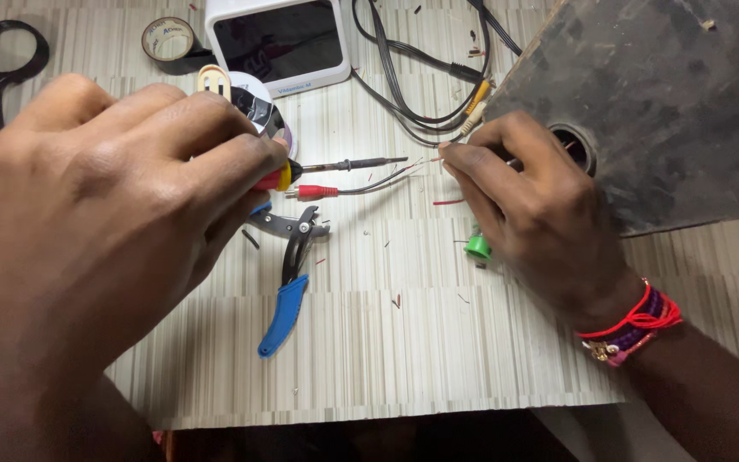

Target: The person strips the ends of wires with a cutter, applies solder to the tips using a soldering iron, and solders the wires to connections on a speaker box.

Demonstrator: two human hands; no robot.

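The left hand (104,214) is closed around a soldering iron (335,166) at centre frame, its tip just short of the bared wire ends (425,162) pinched by the right hand (532,205). Judging by that gap, the joint looks unsoldered. Blue-handled pliers (288,282) lie on the worktop (387,359) below.

Both hands bare; the right wrist wears red thread and purple beaded bracelets (635,329).

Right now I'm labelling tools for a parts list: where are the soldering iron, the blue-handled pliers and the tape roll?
soldering iron (354,163), head view, metal shaft
blue-handled pliers (285,312), head view, blue handle
tape roll (169,39), head view, rim
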